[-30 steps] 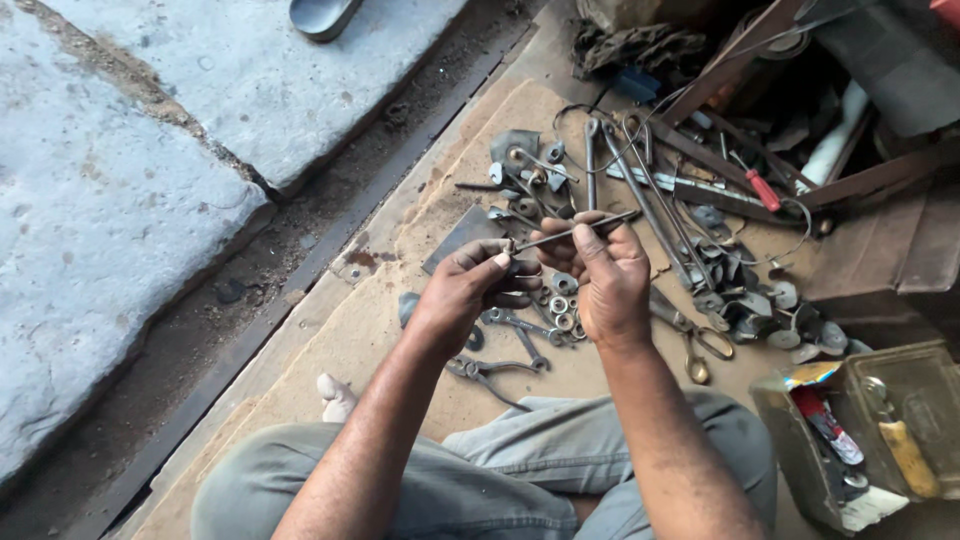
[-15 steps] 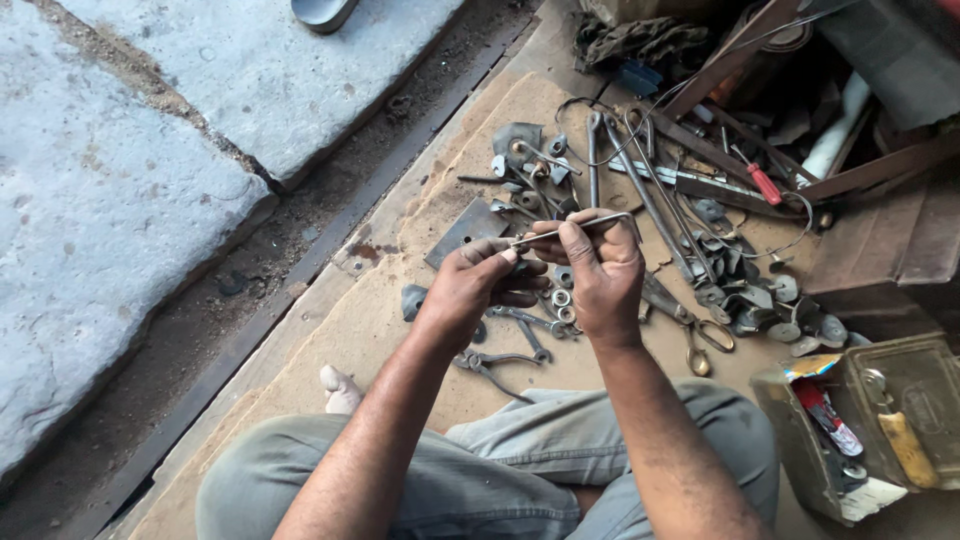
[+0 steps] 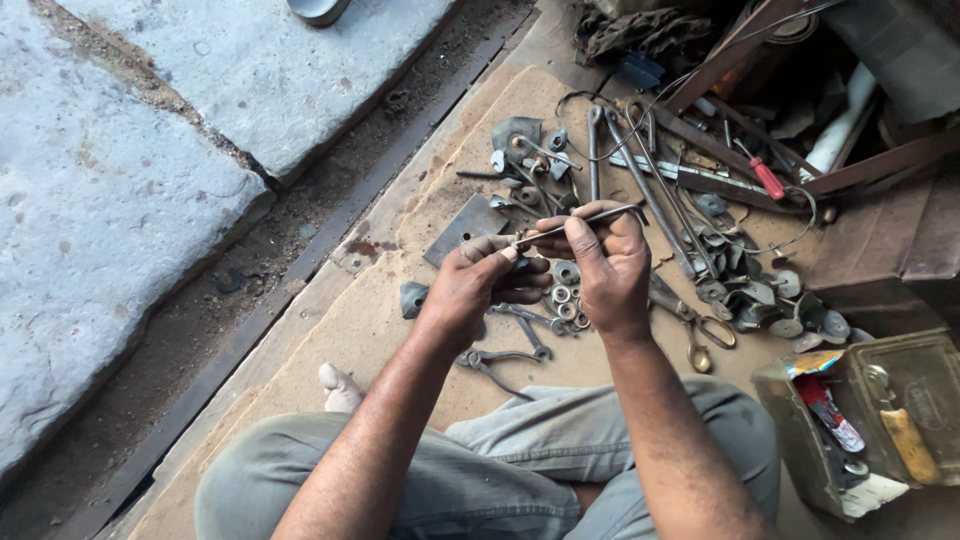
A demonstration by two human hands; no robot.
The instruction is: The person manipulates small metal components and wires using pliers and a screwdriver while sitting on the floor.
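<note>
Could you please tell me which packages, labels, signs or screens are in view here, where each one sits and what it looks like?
Open metal box: lower right, beside the person's right knee; rectangular, worn olive-green walls, holding small tools.
Colourful label strip: on the box's upper left rim; small, with orange, yellow and blue patches.
White card or paper scrap: at the box's near corner; pale, roughly rectangular.
No signs or screens are visible.
</note>
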